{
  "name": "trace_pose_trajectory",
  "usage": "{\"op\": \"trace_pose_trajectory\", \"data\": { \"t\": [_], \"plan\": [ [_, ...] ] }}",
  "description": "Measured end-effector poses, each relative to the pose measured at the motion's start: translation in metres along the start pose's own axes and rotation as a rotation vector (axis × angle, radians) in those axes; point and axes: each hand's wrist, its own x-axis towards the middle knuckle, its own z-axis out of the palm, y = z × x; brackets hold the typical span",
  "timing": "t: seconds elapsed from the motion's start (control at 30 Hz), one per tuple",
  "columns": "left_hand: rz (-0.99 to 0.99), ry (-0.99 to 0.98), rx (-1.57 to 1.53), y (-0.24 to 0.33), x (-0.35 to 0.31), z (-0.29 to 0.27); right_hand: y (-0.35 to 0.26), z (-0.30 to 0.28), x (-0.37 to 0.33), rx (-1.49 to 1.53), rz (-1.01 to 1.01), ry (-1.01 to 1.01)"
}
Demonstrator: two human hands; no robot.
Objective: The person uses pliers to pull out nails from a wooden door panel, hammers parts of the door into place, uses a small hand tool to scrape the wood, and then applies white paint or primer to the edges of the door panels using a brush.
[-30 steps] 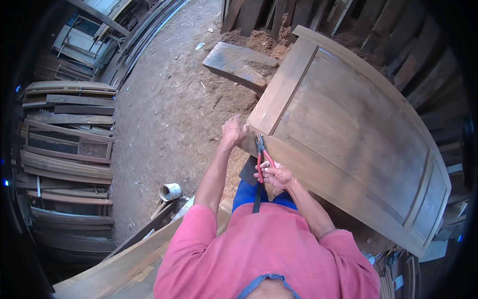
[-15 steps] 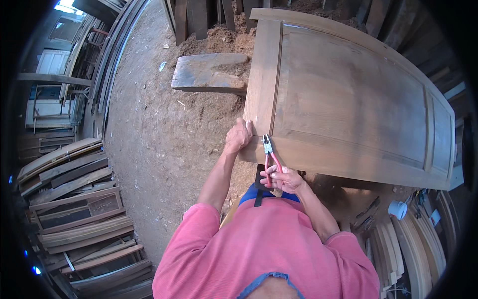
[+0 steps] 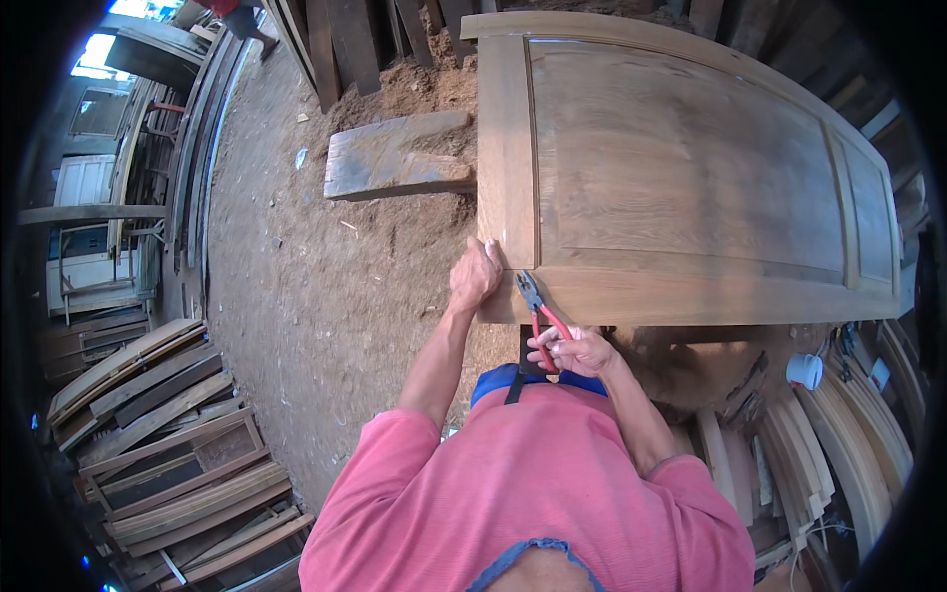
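Observation:
A large panelled wooden door (image 3: 691,158) lies flat before me, its near left corner close to my body. My left hand (image 3: 475,273) is closed over the door's left edge, near that corner; its fingertips are partly hidden, and I cannot make out anything smaller in them. In my right hand (image 3: 575,351) is a pair of pliers (image 3: 545,314) with red handles and a grey metal head. The fingers wrap round the handles, and the jaws point away from me over the corner of the door frame.
A thick wooden block (image 3: 400,158) rests on the dirt floor (image 3: 286,257) left of the door. Stacked boards and frames (image 3: 187,474) line the left side. At the lower right are more boards (image 3: 838,444) and a white cup-like container (image 3: 804,371). Someone's leg (image 3: 242,22) shows at the far left.
The view has shifted a little, and a person's leg has come into sight at the far left. The pliers' head has turned slightly and their handles look closer together. My left hand stays at the door's edge.

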Motion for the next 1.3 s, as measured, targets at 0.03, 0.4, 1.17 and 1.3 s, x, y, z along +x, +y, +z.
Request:
{"op": "trace_pose_trajectory", "data": {
  "t": [0.03, 0.4, 1.17, 1.3],
  "plan": [
    [-0.026, -0.017, -0.005, 0.0, 0.0, 0.0, 0.0, -0.003, 0.004, 0.002, -0.002, 0.002],
    [0.04, 0.013, -0.023, -0.002, -0.002, 0.0, 0.007, 0.023, 0.035, -0.136, -0.028, 0.426],
    [-0.018, 0.006, 0.012, 0.005, 0.0, -0.004, -0.009, 0.075, 0.049, 0.162, 0.189, 0.462],
    [-0.028, -0.019, -0.038, 0.001, -0.005, 0.0, -0.016, 0.088, 0.044, 0.195, 0.21, 0.429]
  ]
}}
